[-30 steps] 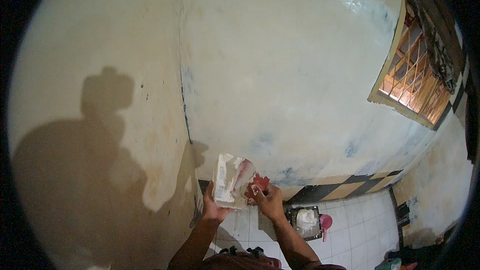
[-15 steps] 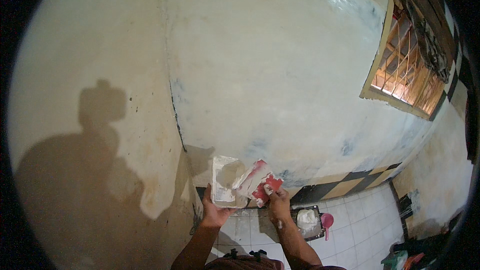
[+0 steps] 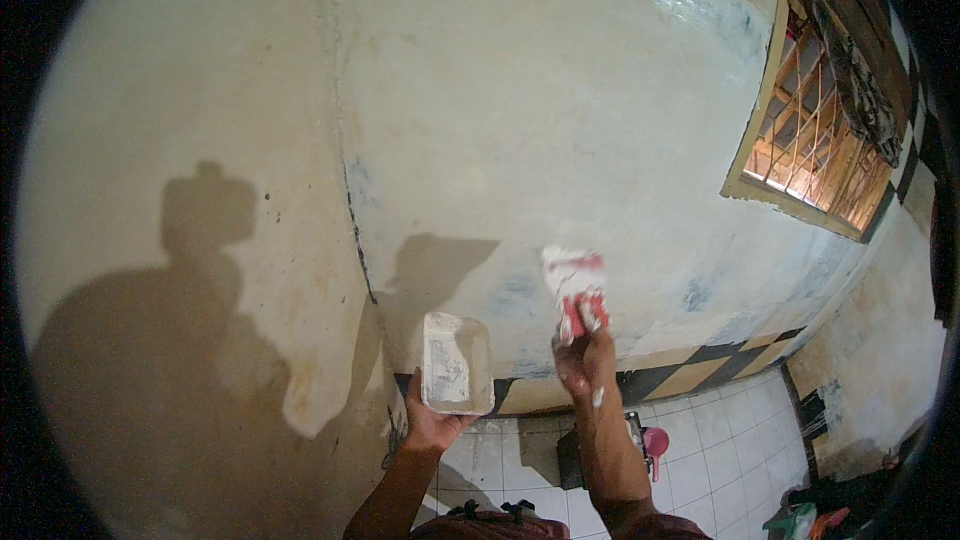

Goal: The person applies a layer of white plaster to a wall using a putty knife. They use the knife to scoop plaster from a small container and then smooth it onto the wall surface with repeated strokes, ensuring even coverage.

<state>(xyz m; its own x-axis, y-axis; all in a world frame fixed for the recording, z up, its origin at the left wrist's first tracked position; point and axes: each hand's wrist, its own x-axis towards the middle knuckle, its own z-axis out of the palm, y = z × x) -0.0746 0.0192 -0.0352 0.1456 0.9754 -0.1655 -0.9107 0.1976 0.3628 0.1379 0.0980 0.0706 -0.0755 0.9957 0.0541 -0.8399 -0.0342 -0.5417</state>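
My left hand (image 3: 434, 426) is wrapped round the lower end of a whitish rectangular tub (image 3: 484, 365), its inside smeared with white paste. In my right hand (image 3: 586, 354) is a red putty scraper (image 3: 590, 308), its blade coated with thick white paste. The scraper is raised in front of the pale wall (image 3: 500, 170), and whether its edge touches the wall I cannot tell. Bluish-grey patches show on the wall to both sides of it. White paste also marks my right thumb and wrist.
A barred window (image 3: 820, 140) opens at the upper right. Black and tan tiles (image 3: 660, 379) line the wall's foot. On the white tiled floor (image 3: 700, 460), a dark tray (image 3: 570, 460) lies partly behind my right arm, beside a pink dipper (image 3: 655, 441). A wall corner stands at left.
My right hand has lifted the scraper from the tub, up and to the right in front of the wall. The left hand and tub have stayed nearly in place.
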